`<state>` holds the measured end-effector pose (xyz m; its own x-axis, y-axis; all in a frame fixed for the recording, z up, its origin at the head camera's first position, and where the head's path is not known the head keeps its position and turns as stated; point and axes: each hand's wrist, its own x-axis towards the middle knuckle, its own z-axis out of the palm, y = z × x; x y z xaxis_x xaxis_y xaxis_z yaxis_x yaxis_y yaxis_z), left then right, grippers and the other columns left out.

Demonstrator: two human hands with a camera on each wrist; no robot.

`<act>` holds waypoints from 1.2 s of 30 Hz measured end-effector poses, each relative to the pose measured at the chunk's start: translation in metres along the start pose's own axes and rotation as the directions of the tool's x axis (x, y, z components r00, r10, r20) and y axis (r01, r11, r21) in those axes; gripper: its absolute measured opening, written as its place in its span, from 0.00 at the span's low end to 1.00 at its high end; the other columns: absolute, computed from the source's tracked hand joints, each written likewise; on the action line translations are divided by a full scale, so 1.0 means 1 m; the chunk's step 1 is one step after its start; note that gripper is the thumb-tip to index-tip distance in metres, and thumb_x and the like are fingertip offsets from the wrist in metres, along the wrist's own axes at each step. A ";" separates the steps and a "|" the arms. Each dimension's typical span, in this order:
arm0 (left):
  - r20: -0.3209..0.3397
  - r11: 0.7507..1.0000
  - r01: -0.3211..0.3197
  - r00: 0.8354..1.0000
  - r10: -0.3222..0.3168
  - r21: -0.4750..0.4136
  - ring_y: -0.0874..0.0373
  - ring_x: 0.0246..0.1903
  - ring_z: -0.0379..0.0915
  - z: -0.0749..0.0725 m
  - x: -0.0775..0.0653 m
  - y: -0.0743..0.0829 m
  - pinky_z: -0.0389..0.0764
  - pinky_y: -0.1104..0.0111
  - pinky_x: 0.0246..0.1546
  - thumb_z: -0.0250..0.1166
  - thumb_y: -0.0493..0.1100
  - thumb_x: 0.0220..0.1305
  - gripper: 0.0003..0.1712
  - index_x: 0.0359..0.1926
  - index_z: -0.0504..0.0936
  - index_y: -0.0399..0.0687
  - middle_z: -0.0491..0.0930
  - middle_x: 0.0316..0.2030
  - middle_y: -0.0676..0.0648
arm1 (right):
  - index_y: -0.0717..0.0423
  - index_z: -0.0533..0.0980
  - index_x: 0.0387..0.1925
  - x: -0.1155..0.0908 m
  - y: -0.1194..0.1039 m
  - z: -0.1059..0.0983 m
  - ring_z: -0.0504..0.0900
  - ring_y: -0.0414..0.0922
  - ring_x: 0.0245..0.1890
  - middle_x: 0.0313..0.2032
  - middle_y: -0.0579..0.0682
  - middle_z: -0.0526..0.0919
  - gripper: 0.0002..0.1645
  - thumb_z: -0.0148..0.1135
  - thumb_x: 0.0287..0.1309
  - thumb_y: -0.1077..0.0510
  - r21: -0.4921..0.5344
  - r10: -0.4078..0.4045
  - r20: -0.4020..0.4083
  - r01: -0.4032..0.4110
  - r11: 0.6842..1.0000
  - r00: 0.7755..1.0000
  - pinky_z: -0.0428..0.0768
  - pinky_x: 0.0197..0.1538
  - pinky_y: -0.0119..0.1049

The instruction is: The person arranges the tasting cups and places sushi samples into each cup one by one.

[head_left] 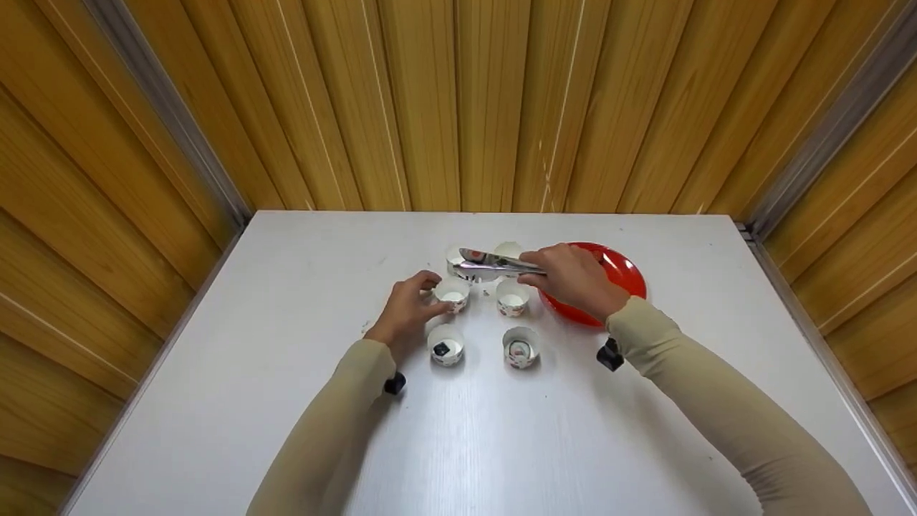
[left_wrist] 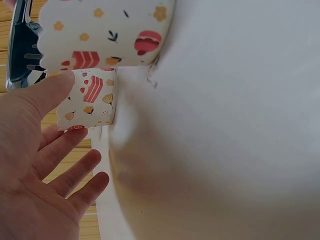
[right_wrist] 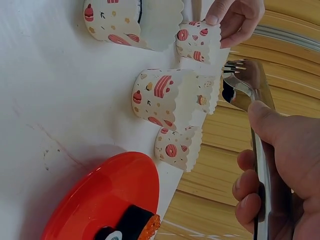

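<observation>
My left hand (head_left: 408, 309) holds a white paper baking cup (left_wrist: 92, 97) with printed cakes and flowers, thumb on one side and fingertips on the other. My right hand (head_left: 573, 278) grips metal serving tongs (right_wrist: 259, 150) with a forked end, their tips above the back left cup (head_left: 454, 256). In the right wrist view, a small dark and white piece (right_wrist: 229, 93) shows between the tong ends. The front left cup (head_left: 445, 347) contains a black piece, the front right cup (head_left: 521, 350) a round, pale one with a dark ring.
A red plate (head_left: 634, 276) lies to the right, partly under my right forearm. It bears black-wrapped pieces (right_wrist: 134, 222) with orange topping. More cups stand in the middle right (head_left: 512, 299) and back right. Wood-patterned walls (head_left: 458, 107) enclose the white table (head_left: 301, 287).
</observation>
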<state>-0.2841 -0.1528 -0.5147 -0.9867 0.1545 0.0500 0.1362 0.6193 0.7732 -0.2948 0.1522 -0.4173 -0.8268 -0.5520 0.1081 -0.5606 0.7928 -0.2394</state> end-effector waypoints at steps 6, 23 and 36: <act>0.003 1.000 -0.009 1.000 0.009 -0.010 0.47 0.62 0.75 -0.001 0.000 0.001 0.69 0.52 0.68 0.78 0.48 0.59 0.32 0.60 0.78 0.44 0.81 0.59 0.42 | 0.47 0.85 0.51 0.005 -0.005 0.006 0.77 0.46 0.28 0.29 0.44 0.83 0.15 0.70 0.66 0.48 -0.010 -0.050 -0.013 0.049 0.999 0.999 0.77 0.32 0.37; -0.017 0.997 -0.074 0.997 0.074 -0.017 0.48 0.59 0.77 -0.001 0.000 0.002 0.69 0.52 0.68 0.78 0.46 0.60 0.28 0.58 0.79 0.44 0.83 0.55 0.43 | 0.44 0.83 0.59 0.004 -0.012 0.016 0.82 0.45 0.36 0.40 0.42 0.88 0.22 0.69 0.66 0.45 0.038 -0.086 -0.028 0.087 0.995 0.996 0.80 0.42 0.41; -0.011 0.996 -0.087 0.996 0.087 -0.016 0.47 0.58 0.78 -0.002 0.000 0.001 0.69 0.53 0.67 0.78 0.45 0.59 0.27 0.57 0.79 0.42 0.83 0.55 0.43 | 0.44 0.83 0.60 0.008 -0.015 0.015 0.82 0.45 0.38 0.44 0.43 0.89 0.22 0.70 0.65 0.47 0.057 -0.063 0.012 0.062 0.996 0.998 0.80 0.43 0.41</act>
<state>-0.2846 -0.1539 -0.5129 -0.9720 0.1992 0.1244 0.2204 0.5910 0.7760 -0.2920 0.1317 -0.4277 -0.7893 -0.6039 0.1109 -0.6072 0.7410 -0.2868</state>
